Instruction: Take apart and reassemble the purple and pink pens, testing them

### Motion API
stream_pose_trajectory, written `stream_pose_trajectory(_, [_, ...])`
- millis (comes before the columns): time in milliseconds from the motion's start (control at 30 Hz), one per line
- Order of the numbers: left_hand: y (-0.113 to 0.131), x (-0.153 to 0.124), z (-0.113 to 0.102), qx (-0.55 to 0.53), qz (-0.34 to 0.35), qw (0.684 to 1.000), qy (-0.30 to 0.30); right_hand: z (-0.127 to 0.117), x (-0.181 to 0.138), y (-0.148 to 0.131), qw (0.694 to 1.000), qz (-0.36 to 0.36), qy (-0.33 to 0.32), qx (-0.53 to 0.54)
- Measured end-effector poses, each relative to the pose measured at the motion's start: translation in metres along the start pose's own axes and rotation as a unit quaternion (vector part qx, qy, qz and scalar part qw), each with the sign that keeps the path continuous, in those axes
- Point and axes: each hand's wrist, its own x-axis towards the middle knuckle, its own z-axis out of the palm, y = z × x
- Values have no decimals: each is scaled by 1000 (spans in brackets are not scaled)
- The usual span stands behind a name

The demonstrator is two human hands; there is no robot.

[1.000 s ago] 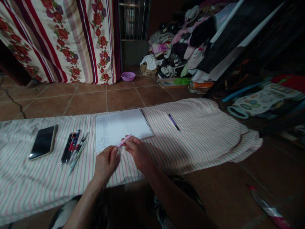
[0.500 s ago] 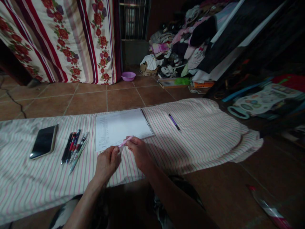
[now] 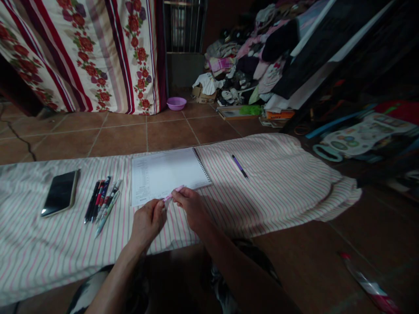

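Observation:
Both my hands pinch a pink pen (image 3: 173, 192) just above the near edge of an open spiral notebook (image 3: 166, 173). My left hand (image 3: 147, 222) grips its lower end and my right hand (image 3: 190, 206) grips its middle. The notebook lies on a pink-striped cloth (image 3: 278, 183) spread over the tiled floor. A purple pen (image 3: 240, 167) lies on the cloth to the right of the notebook. Several pens (image 3: 103, 201) lie in a bunch to the left, with a dark phone (image 3: 60, 199) beyond them.
A floral curtain (image 3: 81, 52) hangs at the back left, with a small purple bowl (image 3: 176, 103) on the tiles beside it. A heap of clothes (image 3: 248, 56) fills the back right. Toys and clutter (image 3: 356, 135) lie at right; a tube (image 3: 369, 285) lies near right.
Both hands stay on the pink pen with only slight shifts of the fingers. Nothing else has moved.

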Motion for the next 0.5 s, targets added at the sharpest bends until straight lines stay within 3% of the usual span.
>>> stream_pose_trajectory(267, [2,0,-1,5,0,1000,-3,2,-4,-7,999,-18,-13,32])
stream_pose_trajectory(500, [1,0,0,-1,-6,1000,10,4,-7,-9,993,45,-35,107])
